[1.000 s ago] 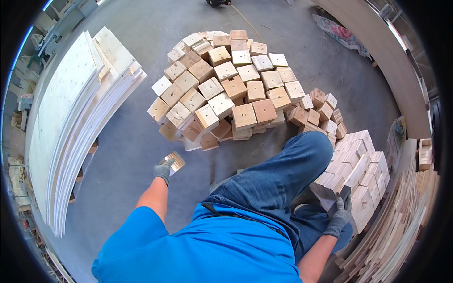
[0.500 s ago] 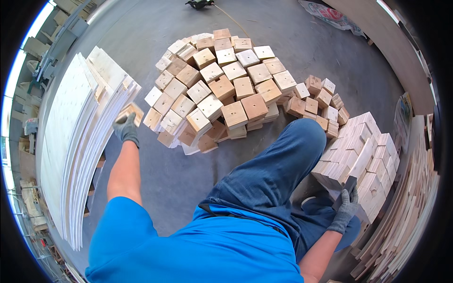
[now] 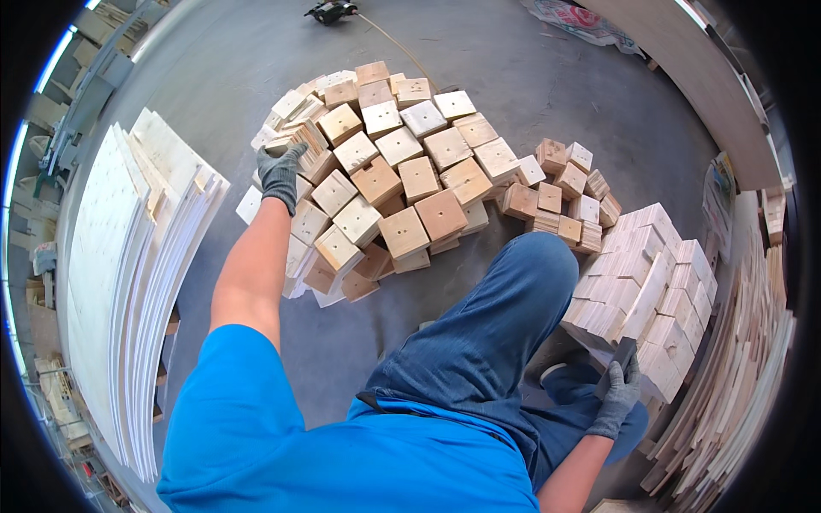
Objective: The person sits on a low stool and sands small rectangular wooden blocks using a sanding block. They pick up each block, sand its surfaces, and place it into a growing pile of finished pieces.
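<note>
The grey-gloved left hand lies flat, released, on the pile of square pale wooden blocks; the gloved right hand grasps a stacked wooden block.

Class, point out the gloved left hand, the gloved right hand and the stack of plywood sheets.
left hand (image 3: 280, 173), head view, back of glove
right hand (image 3: 617, 395), head view, back of glove
plywood sheets (image 3: 128, 274), head view, top sheet's face

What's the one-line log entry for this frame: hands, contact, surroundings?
left hand: gloved, on block pile left edge | right hand: gloved, touching pale block stack | plywood sheets at left
</note>
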Demonstrator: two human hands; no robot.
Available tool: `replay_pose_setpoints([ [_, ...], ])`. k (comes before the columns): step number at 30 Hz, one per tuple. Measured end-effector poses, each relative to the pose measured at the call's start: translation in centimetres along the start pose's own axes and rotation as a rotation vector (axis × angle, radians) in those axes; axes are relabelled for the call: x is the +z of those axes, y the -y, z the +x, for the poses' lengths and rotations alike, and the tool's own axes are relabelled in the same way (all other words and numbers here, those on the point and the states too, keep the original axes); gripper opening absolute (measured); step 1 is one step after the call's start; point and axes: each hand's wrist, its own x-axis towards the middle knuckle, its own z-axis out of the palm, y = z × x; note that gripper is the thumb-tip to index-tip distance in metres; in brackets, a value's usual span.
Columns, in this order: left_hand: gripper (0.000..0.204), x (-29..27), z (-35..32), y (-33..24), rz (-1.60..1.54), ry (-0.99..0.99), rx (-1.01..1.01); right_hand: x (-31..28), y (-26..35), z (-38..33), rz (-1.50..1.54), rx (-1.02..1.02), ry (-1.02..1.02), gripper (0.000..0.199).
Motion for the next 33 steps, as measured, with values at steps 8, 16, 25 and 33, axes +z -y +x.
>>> replay_pose_setpoints([
  [8,0.074,2.6,6.2,-5.1,-0.009,0.043,-0.154,0.3,-0.2,-0.1,-0.064,-0.022,-0.007,0.065],
  [16,0.075,0.2,7.7,-2.7,0.226,-0.039,-0.145,0.9,-0.1,0.6,-0.12,-0.044,0.016,0.067],
  [25,0.074,1.3,7.7,-2.5,0.323,0.291,0.047,1.0,-0.1,0.7,-0.105,-0.021,0.03,0.068],
  [33,0.095,-0.4,11.9,4.0,0.99,0.397,0.244,2.1,0.0,0.6,-0.117,-0.051,0.044,0.069],
])
